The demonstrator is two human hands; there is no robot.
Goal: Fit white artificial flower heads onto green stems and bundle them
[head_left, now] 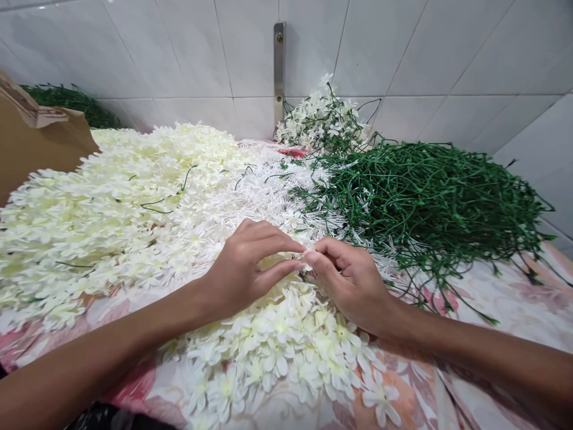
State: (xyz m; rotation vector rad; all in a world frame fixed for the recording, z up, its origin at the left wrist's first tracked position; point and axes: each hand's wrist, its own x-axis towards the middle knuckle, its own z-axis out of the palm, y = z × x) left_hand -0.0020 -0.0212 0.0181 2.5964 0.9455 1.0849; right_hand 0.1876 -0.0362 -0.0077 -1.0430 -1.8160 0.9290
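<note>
Forward passage is blocked by the tiled wall (403,60), leftward by heaped white artificial flowers (134,221), rightward by green plastic stems (425,203).

The white artificial blossoms (277,352) look matt and thin, either cloth or plastic, while the green stems (425,203) look like smooth, faintly glossy plastic. The wall tiles (403,54) are smooth glazed ceramic, the upright bracket (279,71) is dull metal, the cardboard (40,149) is matt brown, and the floral sheet (505,298) is printed cloth.
</note>
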